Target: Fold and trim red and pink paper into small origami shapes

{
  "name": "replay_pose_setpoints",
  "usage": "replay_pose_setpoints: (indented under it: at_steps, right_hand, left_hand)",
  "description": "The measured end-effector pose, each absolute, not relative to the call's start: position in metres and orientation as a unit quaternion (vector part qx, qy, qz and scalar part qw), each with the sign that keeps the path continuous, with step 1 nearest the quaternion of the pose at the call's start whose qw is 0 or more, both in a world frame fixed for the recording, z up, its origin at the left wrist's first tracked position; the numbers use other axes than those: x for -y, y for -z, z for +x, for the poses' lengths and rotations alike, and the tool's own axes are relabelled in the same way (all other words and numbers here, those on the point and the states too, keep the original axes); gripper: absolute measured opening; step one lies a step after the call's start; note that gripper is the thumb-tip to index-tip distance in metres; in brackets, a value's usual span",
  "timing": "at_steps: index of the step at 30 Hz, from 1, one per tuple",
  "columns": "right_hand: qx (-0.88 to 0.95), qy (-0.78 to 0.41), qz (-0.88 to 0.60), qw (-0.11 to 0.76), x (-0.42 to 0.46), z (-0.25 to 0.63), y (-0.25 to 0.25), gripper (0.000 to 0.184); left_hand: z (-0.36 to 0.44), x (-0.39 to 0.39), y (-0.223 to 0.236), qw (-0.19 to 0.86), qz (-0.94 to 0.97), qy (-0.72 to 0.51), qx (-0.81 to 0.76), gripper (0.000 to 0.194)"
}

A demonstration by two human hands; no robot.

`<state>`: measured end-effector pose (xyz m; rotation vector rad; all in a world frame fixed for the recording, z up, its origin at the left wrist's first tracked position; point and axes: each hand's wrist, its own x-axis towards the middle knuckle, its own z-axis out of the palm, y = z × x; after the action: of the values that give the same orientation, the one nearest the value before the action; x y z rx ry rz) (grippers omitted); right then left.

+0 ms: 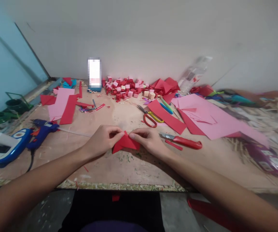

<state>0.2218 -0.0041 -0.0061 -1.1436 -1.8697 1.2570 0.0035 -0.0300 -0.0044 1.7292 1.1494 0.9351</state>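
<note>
Between my hands is a piece of folded red paper (125, 144), raised a little off the table near its front. My left hand (104, 139) pinches its upper left edge between thumb and fingers. From the other side, my right hand (150, 140) pinches the upper right part the same way. The paper's lower corners hang out below the fingers; its back is hidden. Just right of my right hand lies a red-handled knife (187, 141) beside a thin red paper strip (174, 145). Scissors (150, 120) with a red and yellow handle rest beyond the hands.
A blue glue gun (41, 132) with its cord lies at the left. Small pink and red paper cubes (126, 87) are heaped by the wall, next to a lit phone (94, 73). Pink sheets (216, 119) spread at the right, near a leaning plastic bottle (194, 74).
</note>
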Motion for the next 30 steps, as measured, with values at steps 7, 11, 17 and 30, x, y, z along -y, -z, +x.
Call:
replay_pose_setpoints:
  at_steps: [7,11,17,30]
  right_hand:
    - [0.704,-0.505,-0.398,0.302,0.011,0.223,0.019,0.029]
    - [0.718,-0.501,-0.369,0.312,0.013,0.224,0.022,0.032]
    - [0.718,-0.502,-0.372,0.305,0.015,0.225,0.025,0.035]
    - [0.698,-0.540,-0.353,0.310,0.006,0.230,0.032,0.036]
  left_hand:
    - [0.006,0.039,0.003,0.411,0.698,-0.327,-0.486,0.029]
    - [0.006,0.036,0.008,0.422,0.705,-0.295,-0.488,0.035]
    - [0.006,0.037,0.005,0.394,0.699,-0.297,-0.518,0.039]
    - [0.003,0.039,-0.004,0.321,0.715,-0.288,-0.551,0.038]
